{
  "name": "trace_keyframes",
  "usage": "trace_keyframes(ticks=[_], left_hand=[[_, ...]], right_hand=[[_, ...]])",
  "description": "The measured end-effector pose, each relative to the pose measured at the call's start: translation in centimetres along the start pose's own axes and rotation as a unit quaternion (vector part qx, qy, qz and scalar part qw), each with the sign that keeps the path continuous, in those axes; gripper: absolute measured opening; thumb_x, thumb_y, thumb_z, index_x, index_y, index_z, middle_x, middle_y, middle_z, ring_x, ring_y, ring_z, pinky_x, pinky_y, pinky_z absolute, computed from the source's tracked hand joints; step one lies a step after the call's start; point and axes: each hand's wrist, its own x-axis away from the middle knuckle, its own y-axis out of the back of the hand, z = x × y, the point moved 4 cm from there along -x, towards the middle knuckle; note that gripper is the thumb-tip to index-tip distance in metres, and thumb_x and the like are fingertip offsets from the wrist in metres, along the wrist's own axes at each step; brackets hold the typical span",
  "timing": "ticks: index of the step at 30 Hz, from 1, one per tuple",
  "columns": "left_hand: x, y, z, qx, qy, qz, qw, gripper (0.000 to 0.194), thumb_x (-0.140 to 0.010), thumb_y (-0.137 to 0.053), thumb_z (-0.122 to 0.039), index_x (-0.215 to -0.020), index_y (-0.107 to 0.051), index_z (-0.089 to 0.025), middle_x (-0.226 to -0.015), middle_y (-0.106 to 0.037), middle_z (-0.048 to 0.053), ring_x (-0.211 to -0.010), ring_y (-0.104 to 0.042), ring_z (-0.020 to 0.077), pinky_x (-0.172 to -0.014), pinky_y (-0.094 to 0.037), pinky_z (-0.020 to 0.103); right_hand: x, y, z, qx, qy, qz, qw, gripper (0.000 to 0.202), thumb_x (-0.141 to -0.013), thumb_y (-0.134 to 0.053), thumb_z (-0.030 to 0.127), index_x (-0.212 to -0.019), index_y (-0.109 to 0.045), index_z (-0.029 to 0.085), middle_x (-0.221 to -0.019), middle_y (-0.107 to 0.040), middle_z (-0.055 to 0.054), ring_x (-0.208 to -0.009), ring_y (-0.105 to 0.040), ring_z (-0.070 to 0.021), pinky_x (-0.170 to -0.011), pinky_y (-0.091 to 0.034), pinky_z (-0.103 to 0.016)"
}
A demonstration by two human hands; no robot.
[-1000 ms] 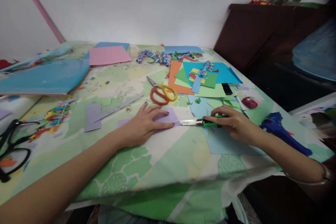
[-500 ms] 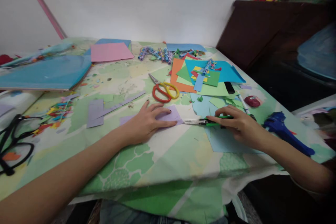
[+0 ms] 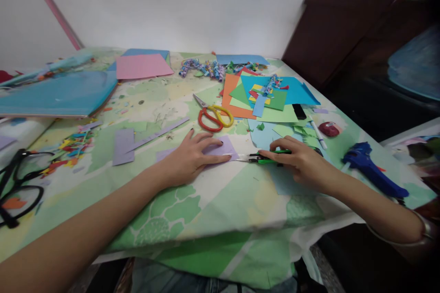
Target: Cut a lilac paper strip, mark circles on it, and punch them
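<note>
My left hand lies on a purple piece of paper, its fingers spread and pressing it against the tablecloth. My right hand is closed around a pair of green-and-black snips. Their pale blades point left and reach the right edge of the purple paper, close to my left fingertips; I cannot tell whether they are cutting into it. Red-and-yellow scissors lie just beyond my left hand. To its left are a purple rectangle and a thin purple strip.
Coloured paper sheets are stacked at the back right. A blue glue gun, a white pen and a dark red object lie right. Black glasses, paper scraps and a blue folder are left.
My right hand has shifted slightly left with the snips, bringing the blades closer over the purple paper's edge. My left hand stays in place. The whole view has shifted a little.
</note>
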Motion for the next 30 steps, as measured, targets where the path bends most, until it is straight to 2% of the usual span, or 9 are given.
trace_keyframes(ticks=[7, 13, 19, 30], left_hand=[[0.0, 0.0, 0.1, 0.01, -0.003, -0.007, 1.0, 0.048, -0.092, -0.04, -0.017, -0.132, -0.044, -0.044, -0.136, -0.045, 0.007, -0.126, -0.034, 0.0303, -0.099, -0.025, 0.061], [0.0, -0.1, 0.1, 0.01, -0.002, -0.008, 1.0, 0.048, -0.093, -0.039, -0.018, -0.132, -0.043, -0.045, -0.137, -0.045, 0.006, -0.127, -0.034, 0.0291, -0.1, -0.023, 0.062], [-0.1, 0.1, 0.0, 0.016, 0.006, -0.011, 1.0, 0.044, -0.094, -0.036, -0.02, -0.13, -0.047, -0.043, -0.135, -0.046, 0.006, -0.125, -0.036, 0.0286, -0.101, -0.021, 0.061], [-0.1, 0.1, 0.1, 0.031, 0.012, -0.005, 0.999, 0.046, -0.093, -0.036, -0.019, -0.131, -0.045, -0.044, -0.135, -0.046, 0.005, -0.124, -0.037, 0.0284, -0.101, -0.02, 0.063]], right_hand=[[-1.5, -0.2, 1.8, -0.004, 0.019, 0.002, 1.0, 0.068, -0.066, -0.039, -0.008, -0.125, -0.058, 0.019, -0.103, -0.055, -0.013, -0.09, -0.05, -0.0232, -0.074, -0.045, -0.037], [-1.9, -0.3, 2.6, 0.013, 0.013, 0.002, 1.0, 0.071, -0.062, -0.039, -0.008, -0.125, -0.057, 0.02, -0.103, -0.054, -0.013, -0.087, -0.048, -0.0229, -0.071, -0.044, -0.035], [-2.4, -0.5, 3.3, -0.001, 0.023, 0.021, 1.0, 0.068, -0.065, -0.043, -0.005, -0.127, -0.055, 0.02, -0.103, -0.054, -0.012, -0.086, -0.048, -0.0224, -0.07, -0.044, -0.034], [-3.0, -0.6, 3.5, -0.004, 0.022, 0.031, 0.999, 0.066, -0.068, -0.043, -0.006, -0.127, -0.054, 0.024, -0.102, -0.056, -0.01, -0.089, -0.051, -0.0222, -0.071, -0.045, -0.033]])
